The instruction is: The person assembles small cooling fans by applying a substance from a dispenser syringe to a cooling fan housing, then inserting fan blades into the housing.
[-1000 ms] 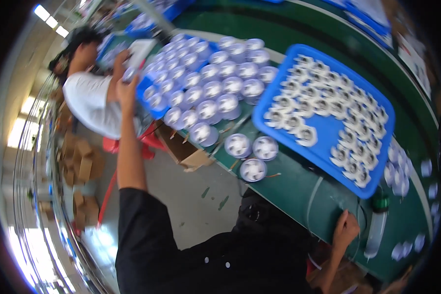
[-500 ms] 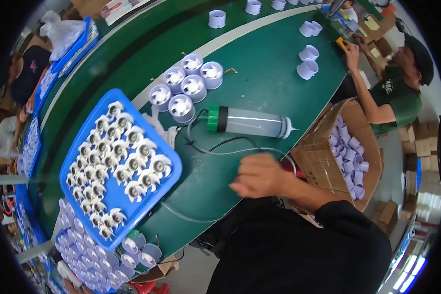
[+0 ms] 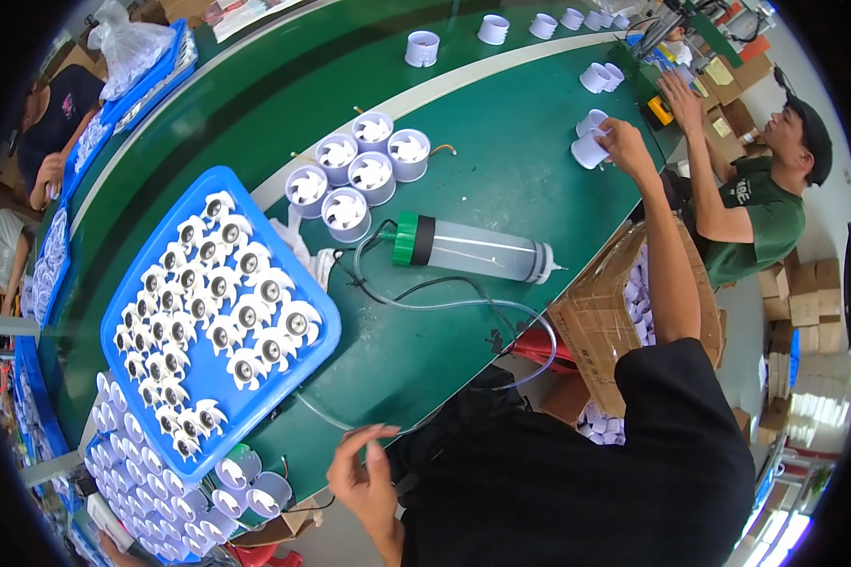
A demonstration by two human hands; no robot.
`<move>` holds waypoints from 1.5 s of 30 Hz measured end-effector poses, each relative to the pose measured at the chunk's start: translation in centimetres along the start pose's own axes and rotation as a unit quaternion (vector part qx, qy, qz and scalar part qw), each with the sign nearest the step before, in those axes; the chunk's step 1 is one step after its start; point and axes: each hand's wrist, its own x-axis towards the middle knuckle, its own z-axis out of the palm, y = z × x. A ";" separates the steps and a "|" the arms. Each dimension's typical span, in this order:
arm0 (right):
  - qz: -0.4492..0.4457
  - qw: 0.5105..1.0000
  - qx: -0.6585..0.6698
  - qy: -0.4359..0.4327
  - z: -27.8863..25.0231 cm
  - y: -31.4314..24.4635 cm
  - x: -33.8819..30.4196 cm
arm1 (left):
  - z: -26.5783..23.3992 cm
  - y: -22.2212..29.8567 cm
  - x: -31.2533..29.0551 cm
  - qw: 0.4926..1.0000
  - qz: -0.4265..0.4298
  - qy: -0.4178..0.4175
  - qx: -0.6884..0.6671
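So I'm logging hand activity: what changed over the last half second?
The right hand reached out to the far right and took hold of a white housing. The left hand came into view, open. The dispenser tube and blue tray stayed put.

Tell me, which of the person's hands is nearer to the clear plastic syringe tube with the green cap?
The right hand, reaching past the tube's nozzle end to white rings. The left hand hangs off the table's near edge, farther away.
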 end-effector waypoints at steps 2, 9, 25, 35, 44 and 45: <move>-0.071 0.993 -0.083 0.040 -0.1 -2.9 -0.6 | -0.2 -0.3 0.1 0.995 0.056 -0.020 0.075; -0.362 0.930 0.047 -0.048 -1.5 -21.5 -15.4 | -2.0 -0.4 1.2 0.978 0.077 -0.017 0.193; -0.751 0.650 0.012 -0.117 7.3 -30.9 -21.0 | -0.5 -3.9 3.5 0.948 0.140 0.043 0.282; -0.659 0.723 0.007 -0.205 7.9 -31.8 -20.1 | 2.1 -4.4 3.7 0.933 0.100 0.152 0.311; -0.354 0.934 -0.007 -0.044 4.9 -26.3 -16.0 | 0.2 -3.9 3.4 0.946 0.101 0.086 0.295; -0.291 0.952 -0.017 -0.096 4.8 -25.8 -15.6 | 0.3 -4.0 3.5 0.944 0.117 0.075 0.299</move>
